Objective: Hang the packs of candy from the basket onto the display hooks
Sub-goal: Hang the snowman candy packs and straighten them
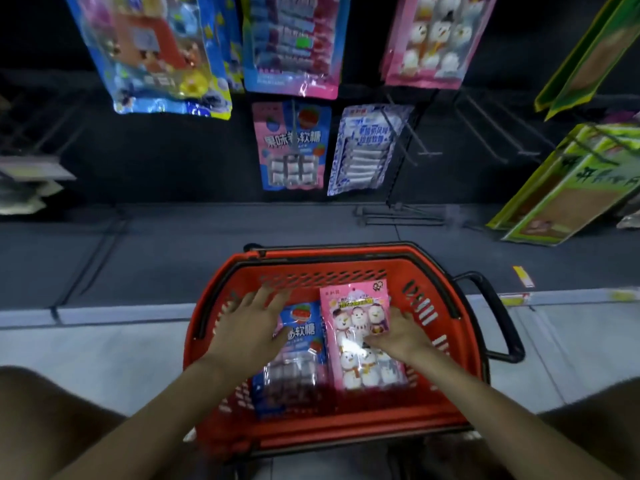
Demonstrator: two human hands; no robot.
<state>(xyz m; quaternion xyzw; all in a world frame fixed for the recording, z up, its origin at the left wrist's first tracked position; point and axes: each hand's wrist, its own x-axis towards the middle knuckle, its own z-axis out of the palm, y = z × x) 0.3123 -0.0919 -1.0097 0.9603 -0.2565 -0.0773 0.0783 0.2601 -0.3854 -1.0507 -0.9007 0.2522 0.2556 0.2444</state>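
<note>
Red plastic, the basket sits on the floor below us with two candy packs lying flat inside, side by side. At the left, our left hand is spread over the blue pack, fingers straight and released, gripping nothing. Just beside it lies the pink snowman pack, and our right hand rests at its right edge. The fingertips reach onto the film, but the blur there keeps us from telling whether they pinch it or merely lie on it.

Both packs look like light, glossy film pouches, so we judge them floppy and a little slippery, with soft sweets inside that would take squeezing badly. We think the flat top header, where the hang hole should be, is the best place to hold. It is stiffer and keeps the hole free for the wire.

Further right and above, the empty hooks stand out from the dark panel, near a hanging snowman pack.
</note>
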